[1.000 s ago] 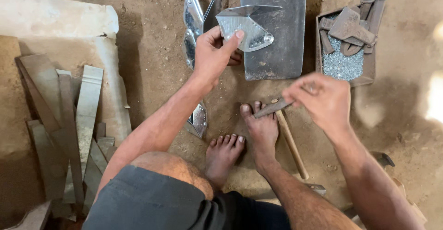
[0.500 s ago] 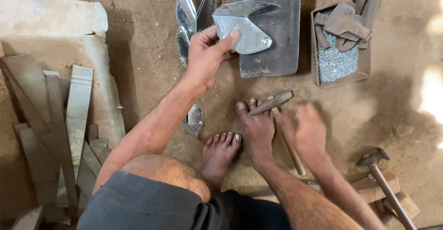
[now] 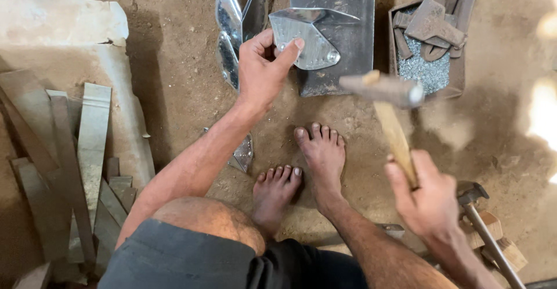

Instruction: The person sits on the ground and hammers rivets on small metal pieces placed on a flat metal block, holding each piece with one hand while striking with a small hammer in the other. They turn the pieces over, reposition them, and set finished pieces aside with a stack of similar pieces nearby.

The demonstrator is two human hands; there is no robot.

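head view shows the left hand (image 3: 262,71) pinching a thin, stiff shaped metal piece (image 3: 306,42) by its near edge, flat on the steel plate (image 3: 342,10) lying on the dirt floor (image 3: 174,51), sharp-edged and probably light, while the right hand (image 3: 429,199) is closed round a raised hammer (image 3: 386,100).

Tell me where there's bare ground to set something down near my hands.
Bare dirt lies between the metal strips and the flat plate, left of your left hand, and right of the tray of scraps. Crowded: around the plate, and by your feet.
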